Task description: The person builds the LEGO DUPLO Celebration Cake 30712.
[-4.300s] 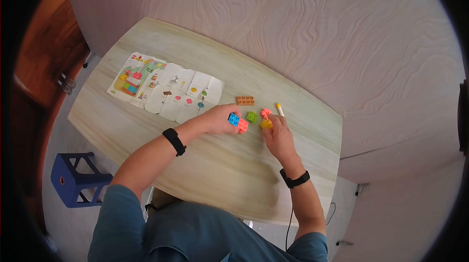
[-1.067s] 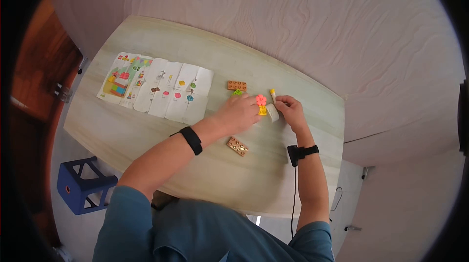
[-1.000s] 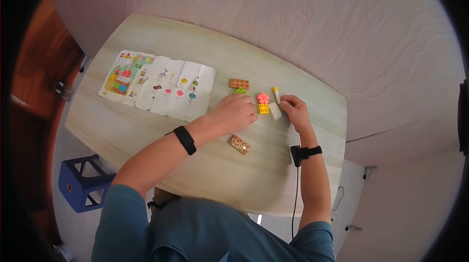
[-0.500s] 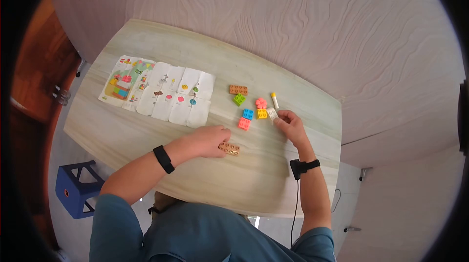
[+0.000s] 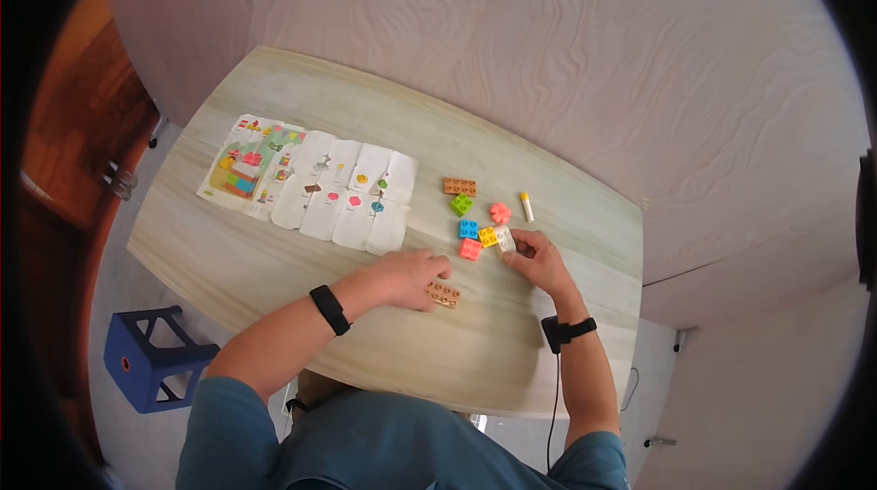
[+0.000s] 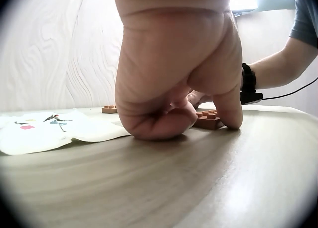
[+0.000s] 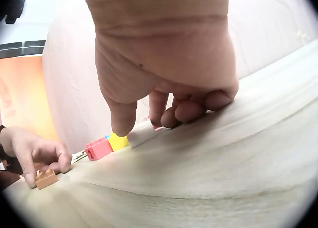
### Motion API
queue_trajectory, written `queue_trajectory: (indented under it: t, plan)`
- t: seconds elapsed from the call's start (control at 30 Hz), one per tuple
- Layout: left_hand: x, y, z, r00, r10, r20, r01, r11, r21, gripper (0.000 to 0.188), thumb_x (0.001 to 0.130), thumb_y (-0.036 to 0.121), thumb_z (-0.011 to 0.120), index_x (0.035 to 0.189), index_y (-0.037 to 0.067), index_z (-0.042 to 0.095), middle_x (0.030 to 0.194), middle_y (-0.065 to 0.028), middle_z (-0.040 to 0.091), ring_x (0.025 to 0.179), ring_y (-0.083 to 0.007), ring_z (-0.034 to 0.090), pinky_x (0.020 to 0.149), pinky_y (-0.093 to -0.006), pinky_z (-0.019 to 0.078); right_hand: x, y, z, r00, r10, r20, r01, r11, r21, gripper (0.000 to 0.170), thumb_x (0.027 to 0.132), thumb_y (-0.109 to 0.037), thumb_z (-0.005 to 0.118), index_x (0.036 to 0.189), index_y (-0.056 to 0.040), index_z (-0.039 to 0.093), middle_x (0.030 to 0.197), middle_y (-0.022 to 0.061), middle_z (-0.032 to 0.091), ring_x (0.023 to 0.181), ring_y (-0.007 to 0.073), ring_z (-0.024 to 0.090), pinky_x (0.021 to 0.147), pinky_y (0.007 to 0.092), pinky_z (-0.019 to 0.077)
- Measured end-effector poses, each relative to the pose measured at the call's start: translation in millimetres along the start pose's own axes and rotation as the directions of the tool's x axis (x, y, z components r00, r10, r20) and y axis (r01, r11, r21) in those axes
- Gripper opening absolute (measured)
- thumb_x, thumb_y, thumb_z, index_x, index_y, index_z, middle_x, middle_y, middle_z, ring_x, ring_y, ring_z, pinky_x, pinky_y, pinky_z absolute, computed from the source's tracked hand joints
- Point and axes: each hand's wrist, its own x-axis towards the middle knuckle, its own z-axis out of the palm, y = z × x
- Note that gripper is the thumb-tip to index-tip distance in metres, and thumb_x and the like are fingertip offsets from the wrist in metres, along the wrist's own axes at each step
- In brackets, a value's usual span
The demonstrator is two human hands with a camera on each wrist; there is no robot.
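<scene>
My left hand (image 5: 411, 280) is down on the table, gripping the near brown toy brick (image 5: 445, 295) at its left end between thumb and curled fingers. In the left wrist view, part of that brick (image 6: 208, 119) shows beside the thumb. My right hand (image 5: 541, 263) pinches a white toy brick (image 5: 505, 240) on the table. The white brick sits right against a yellow brick (image 5: 488, 236). Left of the yellow one, a blue brick (image 5: 469, 229) and a pink brick (image 5: 470, 250) lie close together. A pink flower piece (image 5: 500, 213) lies just behind.
Farther back are a green brick (image 5: 461, 205) and another brown brick (image 5: 459, 187). A white candle piece with a yellow tip (image 5: 527, 207) lies right of the flower. The unfolded instruction sheet (image 5: 311, 184) covers the table's left part. A cable (image 5: 552, 408) hangs from the right wrist camera.
My left hand has let go of the blue and pink bricks and taken hold of the near brown one. The right hand has pushed the white and yellow bricks left, away from the flower.
</scene>
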Motion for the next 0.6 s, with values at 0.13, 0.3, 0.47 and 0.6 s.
queue_trajectory:
  t: [0.13, 0.3, 0.47, 0.6]
  plan:
    - [0.0, 3.7, -2.5, 1.000, 0.024, -0.010, -0.024, 1.000, 0.020, 0.077, 0.080, 0.031, 0.081, 0.150, 0.019, 0.051, 0.125, -0.0136, 0.061, 0.116, -0.0336, 0.064, 0.094, -0.0446, 0.0541, -4.0, -10.5, -0.3, 0.999, 0.033, 0.012, -0.034, 0.999, 0.032, 0.054, 0.087, -0.027, 0.084, 0.133, -0.0018, 0.071, 0.103, 0.0037, 0.067, 0.092, 0.0135, 0.061, 0.084, 0.0307, 0.0528]
    - [6.1, 6.6, -4.7, 0.999, 0.013, 0.037, -0.016, 0.997, 0.072, 0.093, 0.079, 0.035, 0.080, 0.163, 0.024, 0.040, 0.124, -0.0155, 0.061, 0.116, -0.0336, 0.064, 0.095, -0.0446, 0.0541, 10.1, 13.7, -2.1, 0.983, 0.108, -0.149, -0.070, 0.969, 0.238, 0.067, 0.094, -0.027, 0.077, 0.147, 0.0068, 0.054, 0.097, 0.0044, 0.067, 0.087, 0.0114, 0.061, 0.080, 0.0275, 0.0515]
    - [5.6, 17.8, -8.6, 0.999, -0.017, 0.036, 0.014, 0.997, 0.075, 0.098, 0.081, 0.040, 0.080, 0.166, 0.026, 0.035, 0.119, -0.0193, 0.063, 0.112, -0.0352, 0.065, 0.094, -0.0445, 0.0537, 27.6, 12.2, -4.1, 0.956, 0.163, -0.243, -0.141, 0.984, 0.106, 0.073, 0.098, -0.031, 0.071, 0.155, 0.0054, 0.044, 0.094, 0.0059, 0.067, 0.086, 0.0126, 0.062, 0.078, 0.0284, 0.0511]
    - [10.1, 14.3, -4.0, 0.999, -0.011, 0.035, 0.008, 0.994, 0.106, 0.100, 0.081, 0.043, 0.081, 0.167, 0.027, 0.033, 0.118, -0.0197, 0.064, 0.111, -0.0358, 0.066, 0.094, -0.0446, 0.0535, 34.7, 1.3, -11.2, 0.976, 0.157, -0.153, -0.161, 0.987, -0.017, 0.069, 0.099, -0.037, 0.068, 0.156, -0.0030, 0.049, 0.094, 0.0074, 0.066, 0.085, 0.0162, 0.063, 0.078, 0.0327, 0.0519]
